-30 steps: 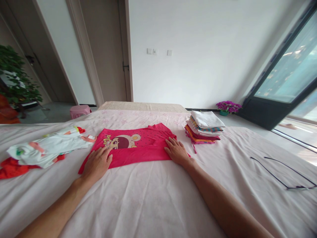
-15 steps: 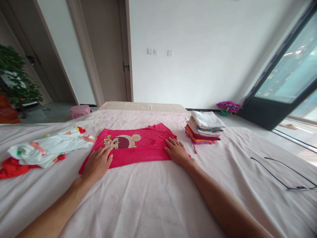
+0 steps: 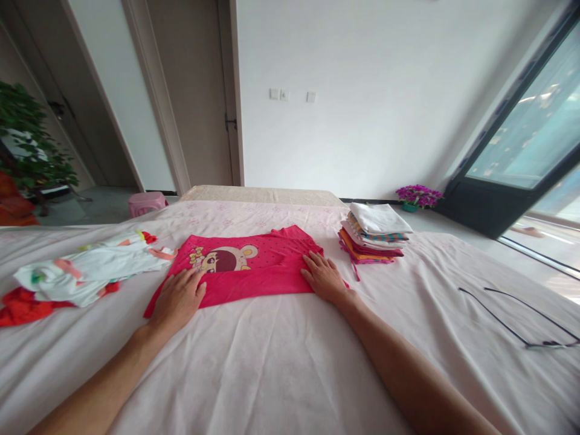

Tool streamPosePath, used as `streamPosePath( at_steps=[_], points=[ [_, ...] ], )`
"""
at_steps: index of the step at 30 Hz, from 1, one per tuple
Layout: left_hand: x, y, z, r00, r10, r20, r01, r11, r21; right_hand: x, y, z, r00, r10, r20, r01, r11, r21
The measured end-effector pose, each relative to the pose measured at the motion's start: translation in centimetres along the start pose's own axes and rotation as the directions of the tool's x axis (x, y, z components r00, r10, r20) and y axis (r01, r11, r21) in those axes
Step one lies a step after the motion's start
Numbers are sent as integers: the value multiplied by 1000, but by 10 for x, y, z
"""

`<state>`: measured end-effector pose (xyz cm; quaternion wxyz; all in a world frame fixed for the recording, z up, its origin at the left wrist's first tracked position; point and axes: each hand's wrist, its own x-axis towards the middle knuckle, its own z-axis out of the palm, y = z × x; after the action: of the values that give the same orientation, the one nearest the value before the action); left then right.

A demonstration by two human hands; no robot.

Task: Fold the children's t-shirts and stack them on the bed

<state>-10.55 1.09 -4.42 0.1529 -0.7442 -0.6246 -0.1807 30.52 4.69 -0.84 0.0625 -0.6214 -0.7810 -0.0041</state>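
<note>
A pink shirt with a cartoon face print lies folded across the middle of the bed. My left hand lies flat on its left end, fingers stretched out, holding nothing. My right hand rests flat on its right end, fingers spread. Both palms press the cloth onto the pale pink sheet.
A stack of folded clothes sits just right of the shirt. Loose white and red garments lie at the left. A black cable trails at the right. Beyond the bed are a pink stool, a flower pot and a door.
</note>
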Motion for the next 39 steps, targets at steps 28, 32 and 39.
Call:
streamPosePath(
  at_steps=[28, 32, 39],
  points=[
    [0, 1, -1, 1000, -12, -13, 11, 998, -69, 0, 0, -1, 1000, 0, 17, 0, 1000, -1],
    [0, 1, -2, 1000, -17, 6, 17, 999, -48, 0, 0, -1, 1000, 3, 22, -3, 1000, -5],
    [1, 4, -7, 1000, -22, -6, 22, 996, -91, -1, -1, -3, 1000, 8, 23, -7, 1000, -13]
  ],
)
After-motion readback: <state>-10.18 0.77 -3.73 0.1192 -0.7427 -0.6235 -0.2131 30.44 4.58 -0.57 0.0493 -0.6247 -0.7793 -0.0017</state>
